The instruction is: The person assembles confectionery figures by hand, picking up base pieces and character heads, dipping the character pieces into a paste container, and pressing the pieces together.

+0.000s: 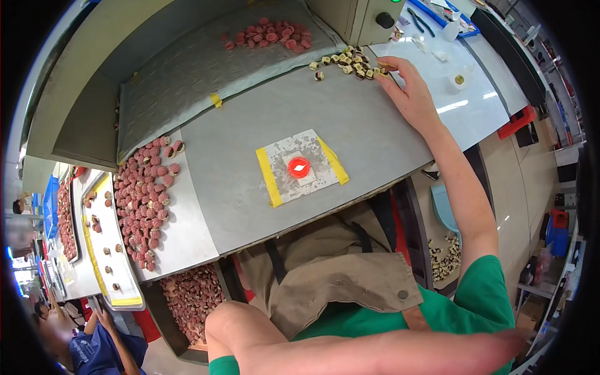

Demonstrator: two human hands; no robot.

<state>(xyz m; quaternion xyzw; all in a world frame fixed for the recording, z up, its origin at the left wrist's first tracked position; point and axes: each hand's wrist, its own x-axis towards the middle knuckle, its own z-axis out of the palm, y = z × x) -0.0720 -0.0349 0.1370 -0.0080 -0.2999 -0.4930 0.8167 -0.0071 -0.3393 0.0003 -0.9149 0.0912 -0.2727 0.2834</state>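
Observation:
My right hand (409,90) reaches to the far edge of the grey work surface. Its thumb and index finger are curved round a small cream-and-dark piece at the right end of a loose pile of such pieces (355,61). Close below the camera, my left forearm (350,353) crosses the lower edge toward the right. My left hand (515,344) is blurred and dark at the rim, and its fingers cannot be made out. In front of me, a metal plate (287,187) is taped down with yellow strips, and a red-lit ring (299,167) glows on it.
Domed pink pieces (140,200) are heaped at the left, with more (275,34) on the machine's padded ledge (181,94). A white tray (128,294) and a filled bin (194,294) stand left. Pliers (422,22) lie far right. Another person (103,350) sits lower left.

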